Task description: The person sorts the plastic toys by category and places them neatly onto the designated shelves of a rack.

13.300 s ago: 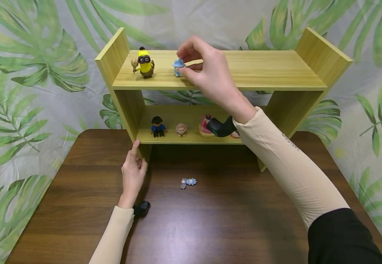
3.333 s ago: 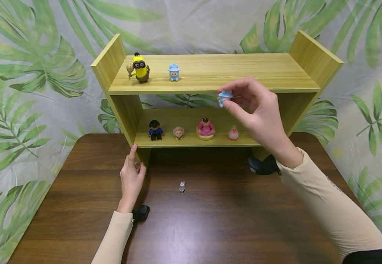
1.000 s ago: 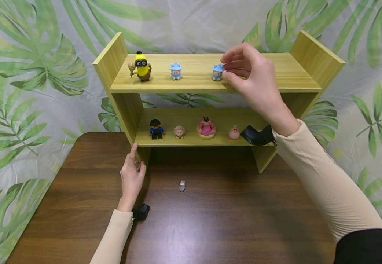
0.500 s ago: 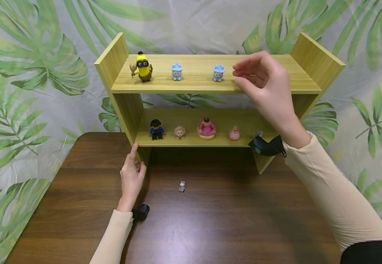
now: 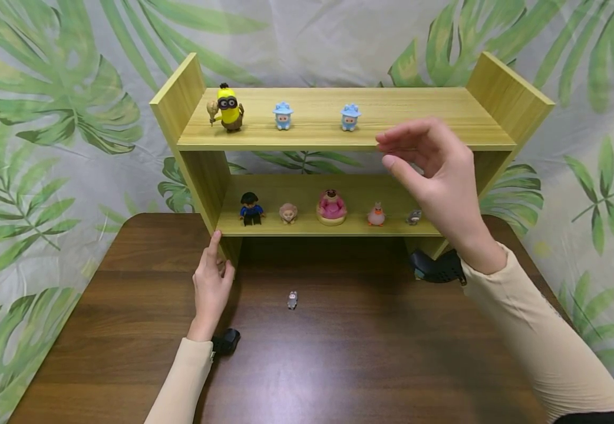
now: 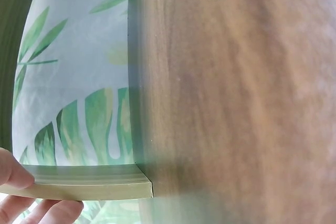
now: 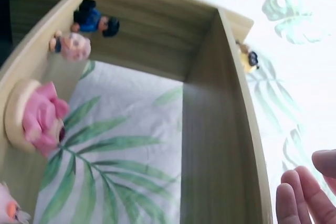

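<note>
In the head view my left hand (image 5: 213,288) grips the lower left side panel of the wooden shelf (image 5: 349,146). The left wrist view shows thumb and fingers on opposite faces of that panel (image 6: 84,190). My right hand (image 5: 439,176) hovers before the right half of the shelf, holding nothing, thumb and fingers apart. On the upper board stand a Minion figure (image 5: 229,109) and two blue-hatted figurines, one in the middle (image 5: 350,118) and one further left (image 5: 283,116). A small grey figurine (image 5: 292,300) lies on the table.
Along the lower board stand a black-haired toy figure in blue (image 5: 251,209), a lion-like figurine (image 5: 288,213), a pink bear figure (image 5: 331,207), a pink duck-like figurine (image 5: 376,214) and a grey figurine (image 5: 413,217). A leaf-print cloth (image 5: 63,147) hangs behind the dark wooden table (image 5: 339,365).
My right hand has set the second blue-hatted figurine, earlier on the table, on the upper board and let go. It has since moved right and down. The left hand keeps its place.
</note>
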